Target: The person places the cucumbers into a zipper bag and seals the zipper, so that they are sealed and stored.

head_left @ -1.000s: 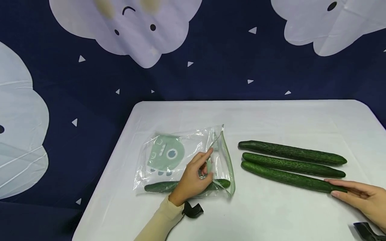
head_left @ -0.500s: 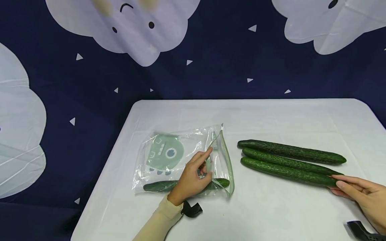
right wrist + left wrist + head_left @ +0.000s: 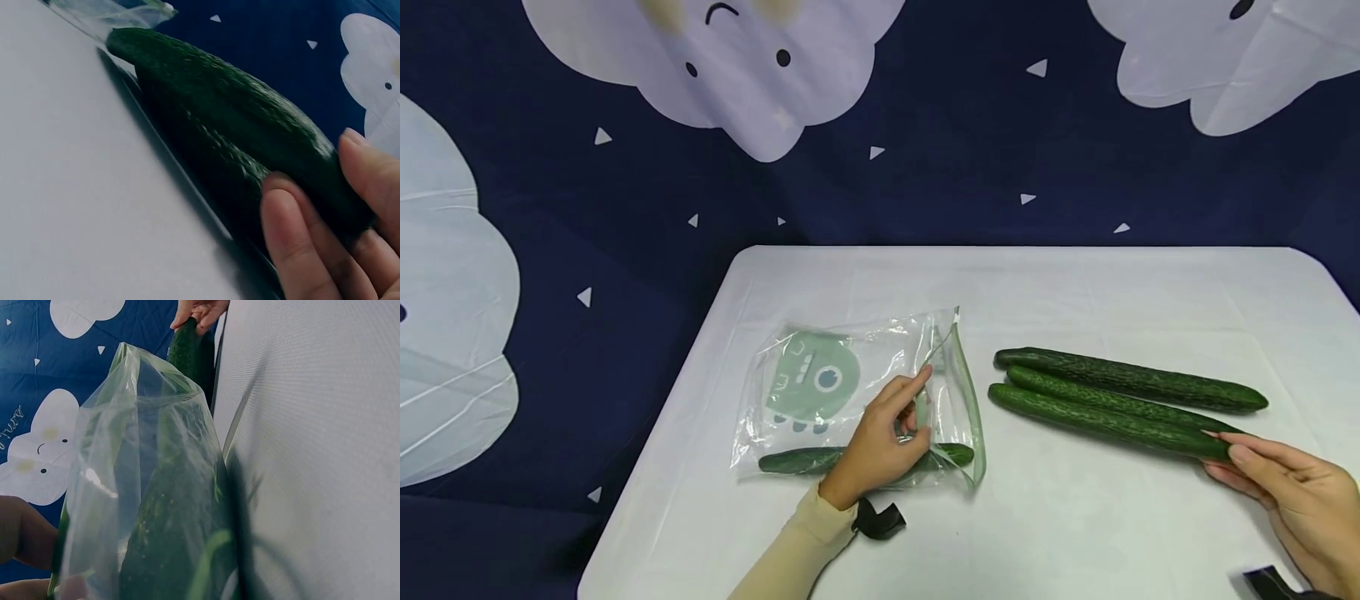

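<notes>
A clear zip bag (image 3: 880, 333) with a green monster print lies at the table's middle left, its mouth facing right. One cucumber (image 3: 797, 462) lies inside it along the near side. My left hand (image 3: 880, 442) pinches the upper layer of the bag near its mouth, holding it raised. To the right, my right hand (image 3: 1292, 492) grips the right end of the nearest cucumber (image 3: 1097, 421) between thumb and fingers. In the right wrist view that cucumber (image 3: 237, 106) appears lifted at the held end. Two more cucumbers lie just behind it, a middle one (image 3: 1120, 403) and a far one (image 3: 1135, 375).
The white table (image 3: 1075, 292) has a rounded far edge, with a dark blue cloud-patterned cloth (image 3: 955, 200) hanging behind it. Black straps (image 3: 880, 521) are on both wrists.
My right hand has taken a firmer hold of the near cucumber, raised its end and shifted it slightly left towards the bag. The left hand and bag stay in place.
</notes>
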`<state>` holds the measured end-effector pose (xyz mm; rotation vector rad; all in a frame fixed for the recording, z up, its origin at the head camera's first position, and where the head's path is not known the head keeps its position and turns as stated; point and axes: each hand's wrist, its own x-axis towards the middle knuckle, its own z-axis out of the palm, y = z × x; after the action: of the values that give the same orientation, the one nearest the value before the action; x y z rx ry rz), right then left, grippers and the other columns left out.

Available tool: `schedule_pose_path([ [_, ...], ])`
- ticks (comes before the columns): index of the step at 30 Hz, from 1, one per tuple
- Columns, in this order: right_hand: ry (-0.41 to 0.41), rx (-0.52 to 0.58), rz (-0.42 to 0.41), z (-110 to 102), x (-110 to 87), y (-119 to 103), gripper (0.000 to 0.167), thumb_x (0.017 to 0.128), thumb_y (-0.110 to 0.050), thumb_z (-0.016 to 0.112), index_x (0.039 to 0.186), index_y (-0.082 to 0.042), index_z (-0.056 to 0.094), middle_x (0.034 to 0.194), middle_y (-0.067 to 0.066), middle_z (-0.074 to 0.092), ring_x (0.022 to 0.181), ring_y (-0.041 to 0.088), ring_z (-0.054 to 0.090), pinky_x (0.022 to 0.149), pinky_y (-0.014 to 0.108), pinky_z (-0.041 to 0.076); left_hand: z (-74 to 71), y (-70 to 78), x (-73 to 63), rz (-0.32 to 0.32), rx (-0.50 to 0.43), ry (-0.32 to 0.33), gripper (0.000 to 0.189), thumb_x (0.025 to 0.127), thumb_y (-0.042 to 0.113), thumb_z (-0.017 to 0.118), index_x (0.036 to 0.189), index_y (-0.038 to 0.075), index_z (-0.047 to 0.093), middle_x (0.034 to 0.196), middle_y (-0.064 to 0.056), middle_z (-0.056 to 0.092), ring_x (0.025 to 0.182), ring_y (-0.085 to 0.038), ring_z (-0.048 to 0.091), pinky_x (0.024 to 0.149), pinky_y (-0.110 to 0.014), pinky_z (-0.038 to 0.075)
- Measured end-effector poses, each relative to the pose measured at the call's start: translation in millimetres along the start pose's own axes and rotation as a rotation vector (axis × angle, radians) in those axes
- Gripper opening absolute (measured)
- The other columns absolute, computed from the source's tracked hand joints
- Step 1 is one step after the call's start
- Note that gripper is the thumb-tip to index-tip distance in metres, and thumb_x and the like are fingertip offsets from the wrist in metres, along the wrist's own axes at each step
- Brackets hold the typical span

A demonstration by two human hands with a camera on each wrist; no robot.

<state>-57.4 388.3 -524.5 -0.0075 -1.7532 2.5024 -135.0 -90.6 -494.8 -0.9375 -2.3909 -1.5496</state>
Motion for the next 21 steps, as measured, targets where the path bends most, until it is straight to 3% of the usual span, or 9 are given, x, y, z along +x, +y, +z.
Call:
schedule_pose_path([
  [4,-0.003,0.106,-0.026,2.7,-0.4,0.8,0.039,0.102,0.015,0.04,0.126,0.005,0.069,0.116,0.009,0.072,0.091,0.027,0.075,0.079,0.033,0.057,0.0,0.3,0.0,-0.004,0.001,-0.003,0.078,0.082,-0.006,0.066,0.156,0.006,0.042,0.102,-0.003,0.053,0.072,-0.016,0.048,0.065,-0.024,0.043],
  [10,-0.069,0.252,-0.067,5.8,-1.6,2.7,0.042,0.102,0.019,0.031,0.131,0.014,0.061,0.122,0.017,0.068,0.098,0.033,0.073,0.083,0.037,0.057,1.2,-1.8,-1.4,0.004,0.005,-0.002,0.077,0.081,-0.006,0.066,0.154,0.002,0.043,0.102,-0.003,0.053,0.072,-0.016,0.048,0.066,-0.024,0.044],
  [13,-0.088,0.211,-0.05,13.7,-3.0,4.1,0.042,0.101,0.02,0.032,0.131,0.014,0.062,0.123,0.017,0.069,0.099,0.032,0.073,0.084,0.037,0.056,1.4,-2.7,-1.6,0.008,0.005,0.001,0.076,0.081,-0.006,0.066,0.154,0.0,0.043,0.101,-0.003,0.053,0.071,-0.016,0.048,0.065,-0.025,0.044],
  [21,-0.171,-0.055,-0.03,41.4,-3.6,1.1,0.035,0.1,0.02,0.038,0.129,0.02,0.058,0.126,0.013,0.069,0.107,0.024,0.071,0.085,0.037,0.055,1.3,-3.6,-0.2,0.022,-0.004,0.007,0.077,0.08,-0.007,0.067,0.154,0.0,0.043,0.102,-0.004,0.054,0.071,-0.014,0.048,0.064,-0.026,0.045],
])
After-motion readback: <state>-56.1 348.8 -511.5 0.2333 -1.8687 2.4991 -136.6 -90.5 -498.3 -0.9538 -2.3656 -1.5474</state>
